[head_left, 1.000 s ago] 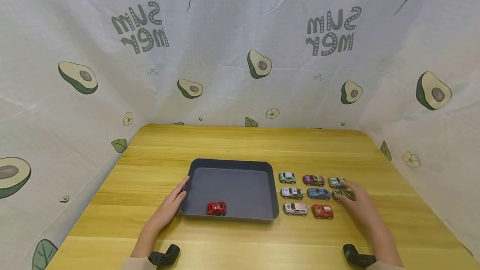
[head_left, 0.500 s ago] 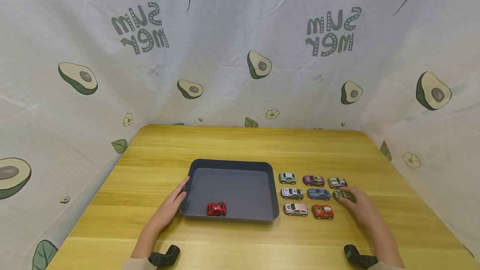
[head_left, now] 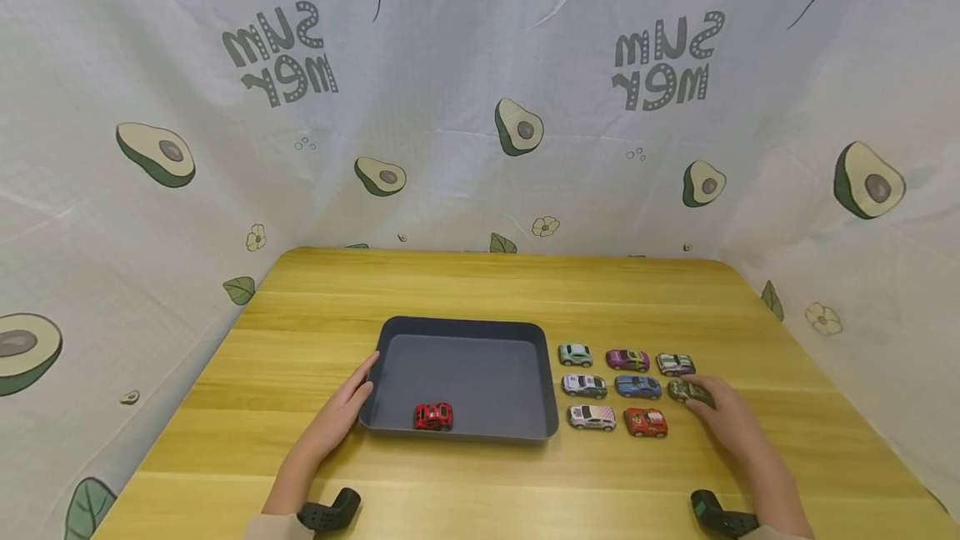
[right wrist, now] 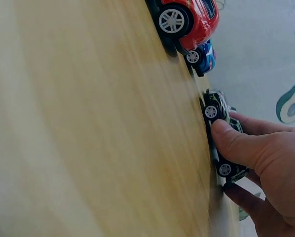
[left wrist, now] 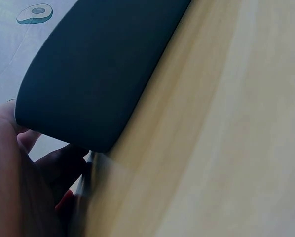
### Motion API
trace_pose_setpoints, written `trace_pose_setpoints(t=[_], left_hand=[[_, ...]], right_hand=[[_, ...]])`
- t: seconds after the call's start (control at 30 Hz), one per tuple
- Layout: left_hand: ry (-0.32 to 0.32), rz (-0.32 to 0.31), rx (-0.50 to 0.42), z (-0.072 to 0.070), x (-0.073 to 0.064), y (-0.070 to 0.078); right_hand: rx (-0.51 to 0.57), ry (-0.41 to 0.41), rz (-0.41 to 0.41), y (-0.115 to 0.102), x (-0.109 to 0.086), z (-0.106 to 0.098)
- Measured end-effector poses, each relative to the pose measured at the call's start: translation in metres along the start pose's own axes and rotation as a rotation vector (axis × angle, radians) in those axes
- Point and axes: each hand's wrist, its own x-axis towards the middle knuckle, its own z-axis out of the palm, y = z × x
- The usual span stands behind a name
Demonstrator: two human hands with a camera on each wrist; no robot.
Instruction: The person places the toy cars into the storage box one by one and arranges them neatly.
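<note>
My right hand is at the far right of a group of toy cars, pinching a dark green camouflage toy car between thumb and fingers. The car's wheels appear to be on or right at the tabletop. At the left, my left hand rests against the outer left wall of a dark grey tray, fingers fairly straight and thumb apart. In the left wrist view, its fingers touch near the tray's corner, partly in shadow. A red toy car lies inside the tray near the front wall.
Several toy cars stand in rows right of the tray, including a blue one, a red one, a purple one and a green-white one. An avocado-print curtain surrounds the wooden table.
My right hand has shifted slightly right, and the camouflage car with it, widening its gap from the blue car. My left hand and the tray stay in place.
</note>
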Motion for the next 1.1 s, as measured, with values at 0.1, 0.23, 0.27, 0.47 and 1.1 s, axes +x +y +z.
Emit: trace_pose_setpoints(t=[0.1, 0.23, 0.27, 0.47, 1.1], left_hand=[[-0.003, -0.002, 0.000, 0.000, 0.001, 0.000], [-0.001, -0.003, 0.004, 0.000, 0.001, -0.002], [-0.001, -0.002, 0.005, 0.000, 0.001, -0.002], [0.009, -0.001, 0.007, 0.001, 0.002, -0.006], [0.012, 0.003, 0.002, 0.000, 0.002, -0.005]], right_hand=[[0.004, 0.002, 0.001, 0.000, 0.000, 0.000], [0.004, 0.001, 0.013, -0.001, -0.002, 0.000], [0.002, -0.001, 0.017, -0.001, -0.002, 0.000], [0.008, -0.015, 0.033, -0.002, -0.004, 0.000], [0.119, 0.007, 0.082, -0.022, -0.011, -0.009]])
